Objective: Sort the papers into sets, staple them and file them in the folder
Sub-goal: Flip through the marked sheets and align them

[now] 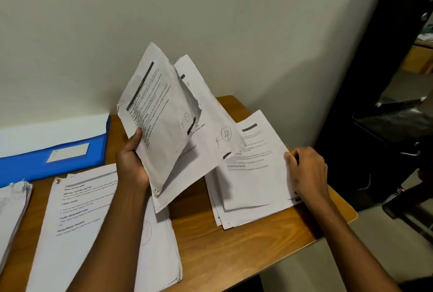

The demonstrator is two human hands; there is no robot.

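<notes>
White sheets point(168, 127) pinched aloft in left hand point(131, 165); right hand point(307, 169) fingers grip stack point(253, 174) edge.

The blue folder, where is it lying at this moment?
In the head view the blue folder lies at the far left of the wooden table, against the wall, behind the paper stacks and left of the left hand.

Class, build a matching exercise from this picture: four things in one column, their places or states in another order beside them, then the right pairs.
Things:
1. blue folder
2. sheets marked F
3. right-hand pile
4. stapled stack

Places or states:
A. under the right hand
B. at the table's left edge
C. against the wall
D. held up by the left hand

Pairs: 1-C, 2-D, 3-A, 4-B
</notes>
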